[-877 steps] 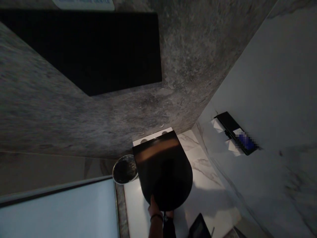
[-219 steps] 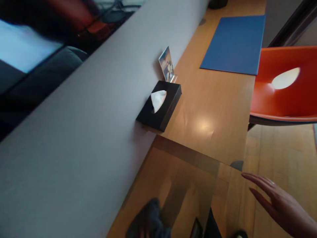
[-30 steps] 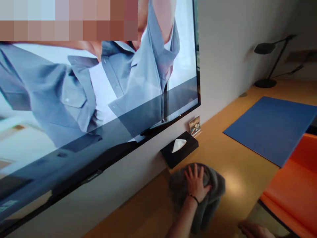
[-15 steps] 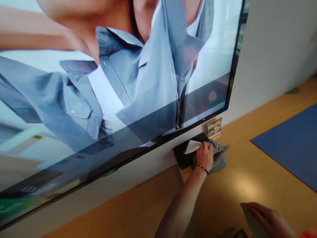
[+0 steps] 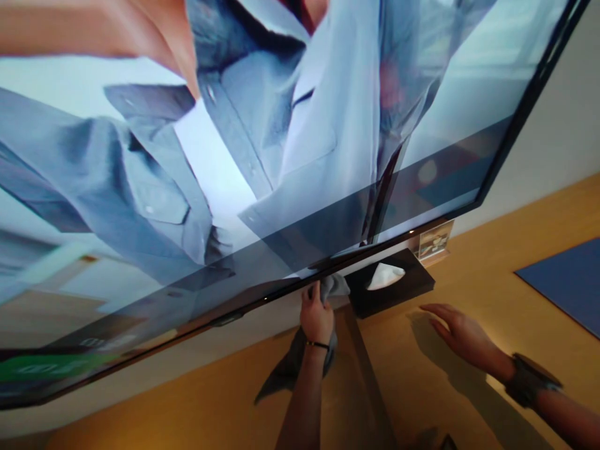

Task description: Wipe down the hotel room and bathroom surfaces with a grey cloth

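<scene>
My left hand grips a grey cloth and presses it against the lower black edge of a large wall-mounted television, whose screen shows a picture of a blue shirt. The cloth hangs down below my wrist, which wears a thin black band. My right hand hovers open over the wooden desk, fingers spread, just right of a black tissue box with a white tissue sticking up. A dark watch sits on my right wrist.
A small card in a clear stand stands behind the tissue box against the white wall. A blue desk mat lies at the right edge. A seam runs across the desk below my left hand.
My left hand has lifted the cloth off the desk beside the tissue box up to the television's lower edge. My right hand moved forward over the desk. The view swung left.
</scene>
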`<state>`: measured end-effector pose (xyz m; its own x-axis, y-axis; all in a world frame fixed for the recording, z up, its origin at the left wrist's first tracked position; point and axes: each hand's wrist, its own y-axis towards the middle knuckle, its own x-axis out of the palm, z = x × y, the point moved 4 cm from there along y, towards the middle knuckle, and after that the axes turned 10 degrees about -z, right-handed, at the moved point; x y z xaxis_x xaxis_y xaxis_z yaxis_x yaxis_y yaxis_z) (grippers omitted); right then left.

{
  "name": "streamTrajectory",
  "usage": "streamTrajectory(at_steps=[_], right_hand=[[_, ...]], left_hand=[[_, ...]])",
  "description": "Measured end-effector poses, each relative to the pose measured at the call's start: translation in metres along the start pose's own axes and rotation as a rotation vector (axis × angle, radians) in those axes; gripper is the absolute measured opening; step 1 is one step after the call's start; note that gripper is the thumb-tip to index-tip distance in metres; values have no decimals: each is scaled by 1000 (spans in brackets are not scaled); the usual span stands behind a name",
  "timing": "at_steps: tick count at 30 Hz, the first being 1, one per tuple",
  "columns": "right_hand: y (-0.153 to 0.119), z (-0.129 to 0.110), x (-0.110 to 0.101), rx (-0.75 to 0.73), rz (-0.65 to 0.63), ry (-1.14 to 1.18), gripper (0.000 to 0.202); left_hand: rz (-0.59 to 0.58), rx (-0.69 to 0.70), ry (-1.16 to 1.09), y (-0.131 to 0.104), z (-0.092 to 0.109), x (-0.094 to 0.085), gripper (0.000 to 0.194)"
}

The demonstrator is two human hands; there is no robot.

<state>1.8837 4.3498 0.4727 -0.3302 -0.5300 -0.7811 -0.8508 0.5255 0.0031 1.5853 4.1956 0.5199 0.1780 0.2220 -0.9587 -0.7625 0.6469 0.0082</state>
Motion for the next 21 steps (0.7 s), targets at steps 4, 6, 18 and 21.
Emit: streamTrajectory(at_steps=[4, 6, 18, 21], right_hand=[[70, -7, -5, -76, 64, -91, 45], [97, -8, -7, -105, 85, -138, 47], [-5, 39, 11, 27, 237, -334, 44], [-65, 63, 7, 120, 293, -413, 47]], left_hand=[[-107, 224, 105, 18, 61, 32, 54], [-199, 266, 146, 19, 68, 49, 54], [-411, 56, -535, -42, -34, 14, 35], [-355, 151, -697, -40, 29, -10, 39]])
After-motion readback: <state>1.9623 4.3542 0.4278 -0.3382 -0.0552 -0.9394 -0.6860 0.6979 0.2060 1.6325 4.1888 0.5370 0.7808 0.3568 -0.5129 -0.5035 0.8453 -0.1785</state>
